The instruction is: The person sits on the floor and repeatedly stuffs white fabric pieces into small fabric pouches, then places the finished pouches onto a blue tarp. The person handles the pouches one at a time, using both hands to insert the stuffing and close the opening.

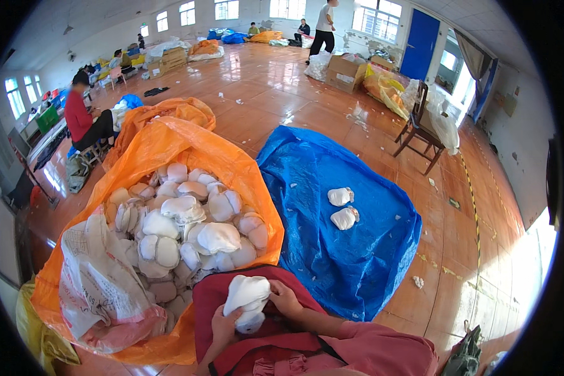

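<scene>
Above the dark red cloth (210, 294) on my lap, both hands hold a soft white padded cloth piece (249, 294); its exact kind I cannot make out. My left hand (224, 326) grips its lower left side, fingers closed. At its right edge my right hand (285, 299) pinches the fabric. Just beyond, an orange woven sack (232, 160) lies spread wide around a heap of rounded white and beige pads (160, 222). To the right, two white bundled pieces, one farther (339, 197) and one nearer (344, 219), lie on a blue woven sheet (307, 250).
A white woven bag (97, 276) lies over the heap's left side. At the right stands a wooden chair (420, 128). Cardboard boxes (343, 73) and sacks stand farther back. A person in red (79, 116) sits at the left; another person (324, 28) is upright at the back.
</scene>
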The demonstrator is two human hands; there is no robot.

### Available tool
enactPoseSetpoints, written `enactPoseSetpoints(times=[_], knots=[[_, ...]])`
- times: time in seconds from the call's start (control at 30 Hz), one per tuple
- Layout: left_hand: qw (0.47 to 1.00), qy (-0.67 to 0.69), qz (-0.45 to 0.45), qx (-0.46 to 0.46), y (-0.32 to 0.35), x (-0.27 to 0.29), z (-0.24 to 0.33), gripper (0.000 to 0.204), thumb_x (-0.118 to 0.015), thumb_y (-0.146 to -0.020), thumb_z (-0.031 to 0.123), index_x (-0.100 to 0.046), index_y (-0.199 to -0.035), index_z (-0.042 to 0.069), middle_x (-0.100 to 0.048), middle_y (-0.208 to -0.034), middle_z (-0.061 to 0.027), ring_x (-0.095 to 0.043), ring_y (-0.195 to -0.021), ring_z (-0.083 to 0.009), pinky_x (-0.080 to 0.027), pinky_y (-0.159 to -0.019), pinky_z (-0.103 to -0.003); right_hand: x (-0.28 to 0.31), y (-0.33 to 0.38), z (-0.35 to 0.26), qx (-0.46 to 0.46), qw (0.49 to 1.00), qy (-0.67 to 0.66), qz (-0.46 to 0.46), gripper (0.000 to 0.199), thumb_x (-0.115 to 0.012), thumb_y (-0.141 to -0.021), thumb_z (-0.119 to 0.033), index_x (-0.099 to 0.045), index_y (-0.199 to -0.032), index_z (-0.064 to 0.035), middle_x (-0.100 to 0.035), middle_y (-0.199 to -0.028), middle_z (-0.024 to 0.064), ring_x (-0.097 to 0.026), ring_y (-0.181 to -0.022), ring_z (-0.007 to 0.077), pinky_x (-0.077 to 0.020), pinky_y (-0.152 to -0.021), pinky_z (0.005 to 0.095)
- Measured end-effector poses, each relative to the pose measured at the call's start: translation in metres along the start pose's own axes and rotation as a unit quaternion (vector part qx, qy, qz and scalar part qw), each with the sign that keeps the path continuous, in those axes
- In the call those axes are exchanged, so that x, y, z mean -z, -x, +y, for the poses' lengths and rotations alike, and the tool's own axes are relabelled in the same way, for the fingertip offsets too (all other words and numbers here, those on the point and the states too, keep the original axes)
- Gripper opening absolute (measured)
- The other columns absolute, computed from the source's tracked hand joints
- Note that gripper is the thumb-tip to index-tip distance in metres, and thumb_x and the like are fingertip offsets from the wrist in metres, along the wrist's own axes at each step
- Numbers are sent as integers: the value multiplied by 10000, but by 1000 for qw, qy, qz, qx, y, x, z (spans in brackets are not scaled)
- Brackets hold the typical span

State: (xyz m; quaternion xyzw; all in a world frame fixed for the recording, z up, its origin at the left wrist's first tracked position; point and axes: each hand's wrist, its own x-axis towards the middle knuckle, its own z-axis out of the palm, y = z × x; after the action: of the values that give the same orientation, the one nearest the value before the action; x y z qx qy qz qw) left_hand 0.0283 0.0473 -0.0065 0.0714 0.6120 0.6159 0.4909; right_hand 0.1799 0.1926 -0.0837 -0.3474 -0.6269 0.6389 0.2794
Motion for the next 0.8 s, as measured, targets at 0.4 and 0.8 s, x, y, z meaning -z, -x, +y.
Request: enactPoseSetpoints(times=[0.4,0.8], knots=[[965,-139,-212,-73,-10,25,-21,370,-593,-927,228,-540,-1234,29,-647,-1084,-101,-665,-915,-258,-555,-787,-421,24,-11,-58,249,891,256,-281,701,-756,-769,-222,-463,-1395,-100,-347,-1505,129,-251,-1431,329,-209,-1174,440],[929,-276,-47,-243,2,20,-3,357,-464,-1014,281,-500,-1266,31,-622,-1147,-114,-613,-991,-177,-503,-855,-314,16,0,-76,7,912,235,-337,618,-759,-755,-329,-524,-1270,-79,-591,-1245,142,-546,-1185,298,-419,-1003,384]])
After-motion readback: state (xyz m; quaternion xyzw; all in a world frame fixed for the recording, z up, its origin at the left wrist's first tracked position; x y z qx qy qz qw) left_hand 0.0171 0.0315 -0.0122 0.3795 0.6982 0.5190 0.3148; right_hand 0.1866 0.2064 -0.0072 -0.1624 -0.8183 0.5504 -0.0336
